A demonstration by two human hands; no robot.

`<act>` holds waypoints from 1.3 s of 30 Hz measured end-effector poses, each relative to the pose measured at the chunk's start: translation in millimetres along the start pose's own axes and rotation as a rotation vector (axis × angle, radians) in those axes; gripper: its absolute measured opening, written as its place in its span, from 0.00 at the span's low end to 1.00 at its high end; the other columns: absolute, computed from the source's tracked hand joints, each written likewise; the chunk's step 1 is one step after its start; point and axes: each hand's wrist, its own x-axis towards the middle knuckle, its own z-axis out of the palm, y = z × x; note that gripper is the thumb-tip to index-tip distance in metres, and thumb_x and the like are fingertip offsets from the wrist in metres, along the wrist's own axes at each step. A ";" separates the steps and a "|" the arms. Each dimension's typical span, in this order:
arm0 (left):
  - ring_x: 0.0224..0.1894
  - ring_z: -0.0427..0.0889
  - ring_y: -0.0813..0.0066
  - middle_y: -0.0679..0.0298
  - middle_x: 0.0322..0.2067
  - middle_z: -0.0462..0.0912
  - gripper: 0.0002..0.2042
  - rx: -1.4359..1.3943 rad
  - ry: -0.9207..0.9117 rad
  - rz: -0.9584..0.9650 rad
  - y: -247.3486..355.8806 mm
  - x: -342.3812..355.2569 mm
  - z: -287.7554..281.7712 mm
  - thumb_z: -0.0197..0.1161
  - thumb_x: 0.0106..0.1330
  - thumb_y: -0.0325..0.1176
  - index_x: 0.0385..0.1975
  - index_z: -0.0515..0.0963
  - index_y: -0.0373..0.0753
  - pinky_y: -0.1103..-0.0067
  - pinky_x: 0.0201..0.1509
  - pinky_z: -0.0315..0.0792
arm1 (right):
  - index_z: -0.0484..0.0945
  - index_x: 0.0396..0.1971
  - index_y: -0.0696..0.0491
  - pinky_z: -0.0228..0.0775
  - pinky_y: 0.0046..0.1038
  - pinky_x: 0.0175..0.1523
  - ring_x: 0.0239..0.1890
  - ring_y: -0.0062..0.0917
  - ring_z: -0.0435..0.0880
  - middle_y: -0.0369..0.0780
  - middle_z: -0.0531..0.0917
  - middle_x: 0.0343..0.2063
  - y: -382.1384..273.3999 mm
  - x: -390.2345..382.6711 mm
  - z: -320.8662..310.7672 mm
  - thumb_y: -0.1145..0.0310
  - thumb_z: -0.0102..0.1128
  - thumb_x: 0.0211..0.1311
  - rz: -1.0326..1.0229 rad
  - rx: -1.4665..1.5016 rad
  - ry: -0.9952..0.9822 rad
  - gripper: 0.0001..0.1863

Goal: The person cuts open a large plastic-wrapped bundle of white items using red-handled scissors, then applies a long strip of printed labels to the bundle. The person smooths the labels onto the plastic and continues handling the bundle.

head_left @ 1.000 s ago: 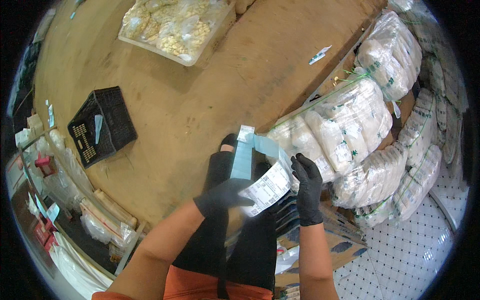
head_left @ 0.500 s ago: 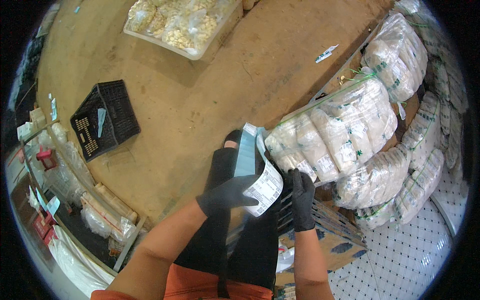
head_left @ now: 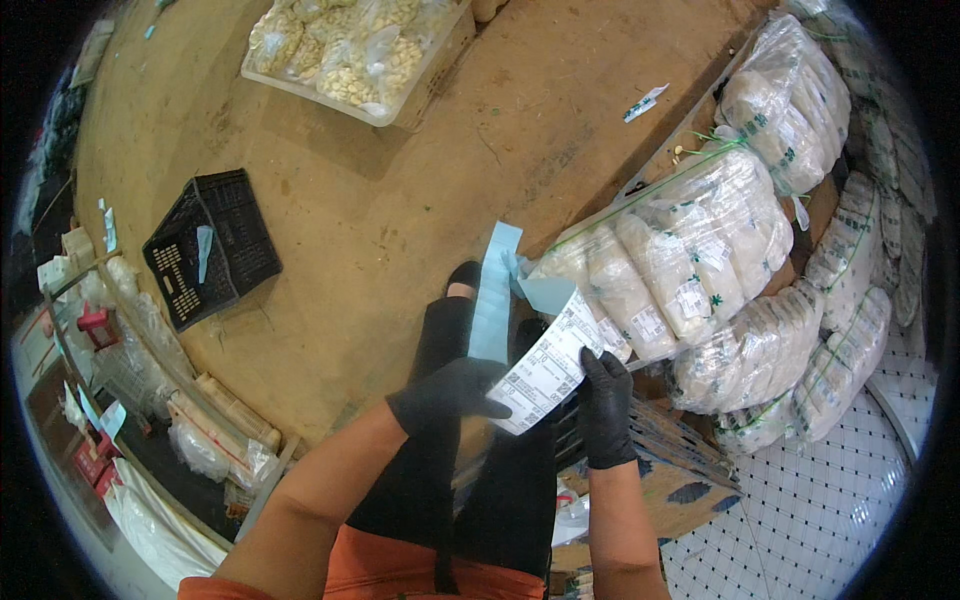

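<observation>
A strip of printed white labels (head_left: 541, 374) on pale blue backing is stretched between my hands. My left hand (head_left: 447, 392), black-gloved, pinches its lower left end. Bare blue backing (head_left: 492, 290) hangs in a fold beyond it. With thumb and fingers, my right hand (head_left: 604, 402), also gloved in black, grips the strip's right edge. Just past my right hand lies a clear plastic bundle of pale packed bags (head_left: 672, 262), tied with green string; small white labels show on several of the bags.
More wrapped bundles (head_left: 790, 105) are piled at the right. A black crate (head_left: 212, 245) lies on the brown floor at left. A white tub (head_left: 385, 118) of bagged pale pieces stands at the far side. A shelf with clutter (head_left: 185, 420) runs along the left.
My right hand has moved from the bundle's near edge onto the label strip, which is now pulled flatter and turned toward it. The blue backing has swung outward.
</observation>
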 end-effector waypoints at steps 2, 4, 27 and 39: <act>0.38 0.76 0.70 0.57 0.35 0.77 0.14 -0.052 -0.024 -0.021 2.1 -1.9 0.6 0.62 0.50 0.30 0.37 0.73 0.34 0.78 0.42 0.69 | 0.72 0.36 0.63 0.65 0.24 0.44 0.36 0.23 0.75 0.41 0.77 0.33 0.4 7.1 -8.1 0.72 0.54 0.53 -0.017 -0.067 0.019 0.12; 0.37 0.76 0.72 0.57 0.34 0.77 0.15 -0.071 -0.038 -0.057 4.9 -4.6 0.9 0.63 0.50 0.31 0.37 0.73 0.34 0.79 0.41 0.69 | 0.71 0.37 0.63 0.65 0.24 0.44 0.36 0.24 0.75 0.41 0.77 0.34 2.1 14.1 -14.6 0.71 0.53 0.53 -0.044 -0.098 0.035 0.13; 0.36 0.75 0.76 0.61 0.33 0.78 0.15 -0.062 -0.023 -0.126 -10.7 -25.7 4.4 0.63 0.50 0.28 0.38 0.73 0.32 0.80 0.41 0.68 | 0.72 0.26 0.59 0.65 0.19 0.36 0.28 0.18 0.73 0.36 0.74 0.24 -51.0 89.8 -18.4 0.72 0.53 0.54 -0.323 -0.014 0.018 0.05; 0.37 0.75 0.76 0.61 0.35 0.78 0.17 -0.089 0.001 -0.185 -18.0 -31.0 1.5 0.64 0.49 0.29 0.40 0.72 0.32 0.80 0.43 0.68 | 0.72 0.23 0.59 0.64 0.17 0.29 0.22 0.17 0.71 0.35 0.73 0.21 -67.3 118.2 -20.2 0.74 0.56 0.50 -0.425 -0.035 0.083 0.05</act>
